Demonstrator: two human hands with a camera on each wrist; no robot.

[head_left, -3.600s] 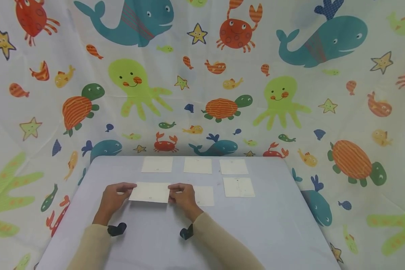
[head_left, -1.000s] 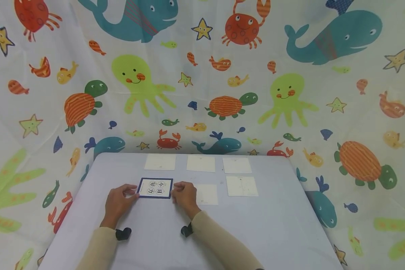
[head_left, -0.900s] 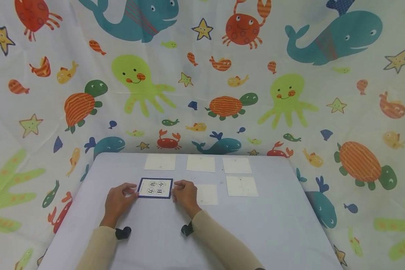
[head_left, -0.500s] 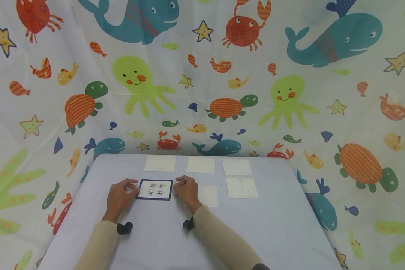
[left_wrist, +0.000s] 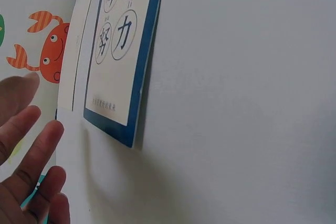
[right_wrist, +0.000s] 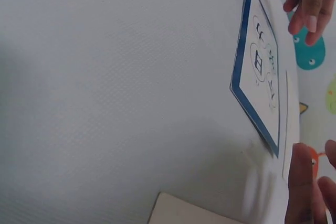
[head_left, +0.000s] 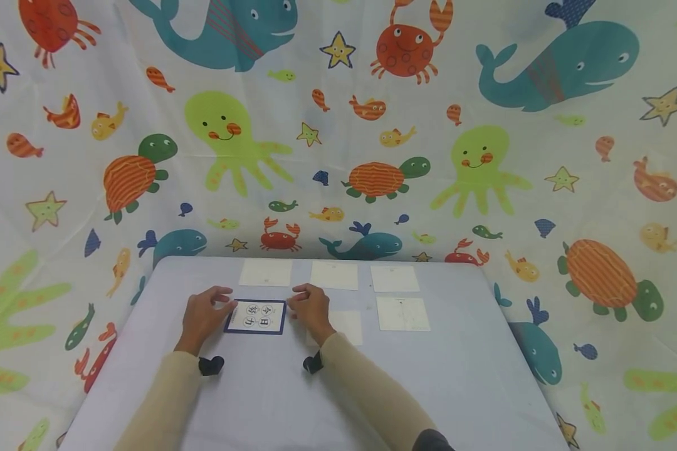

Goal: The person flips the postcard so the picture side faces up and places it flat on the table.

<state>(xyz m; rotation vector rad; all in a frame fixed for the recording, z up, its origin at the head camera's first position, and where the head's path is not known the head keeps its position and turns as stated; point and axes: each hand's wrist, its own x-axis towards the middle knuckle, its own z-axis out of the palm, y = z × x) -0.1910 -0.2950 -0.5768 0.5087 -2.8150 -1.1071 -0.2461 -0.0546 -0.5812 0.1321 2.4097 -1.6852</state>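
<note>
A blue-bordered card (head_left: pixel 256 317) printed with circled characters lies face up on the white table, left of the middle. My left hand (head_left: pixel 204 317) hovers by its upper left corner, fingers spread and relaxed; in the left wrist view a gap shows between these fingers (left_wrist: pixel 44 142) and the card. My right hand (head_left: pixel 313 312) is just off the card's upper right corner, its fingers loosely bent and holding nothing. The right wrist view shows the card (right_wrist: pixel 258 72) lying between both hands, touched by neither. A plain white card (head_left: pixel 346 327) lies partly hidden behind the right hand.
Three blank cards, one on the left (head_left: pixel 266 273), one in the middle (head_left: pixel 334 275) and one on the right (head_left: pixel 394 279), line the table's (head_left: pixel 457 376) far edge. Another blank card (head_left: pixel 403 314) lies in front of the right one. A sea-animal curtain (head_left: pixel 372 144) hangs behind.
Both hands held the card tilted, blank side towards me; it was then laid down printed side up. The hands have since let go and moved slightly up and away from it.
</note>
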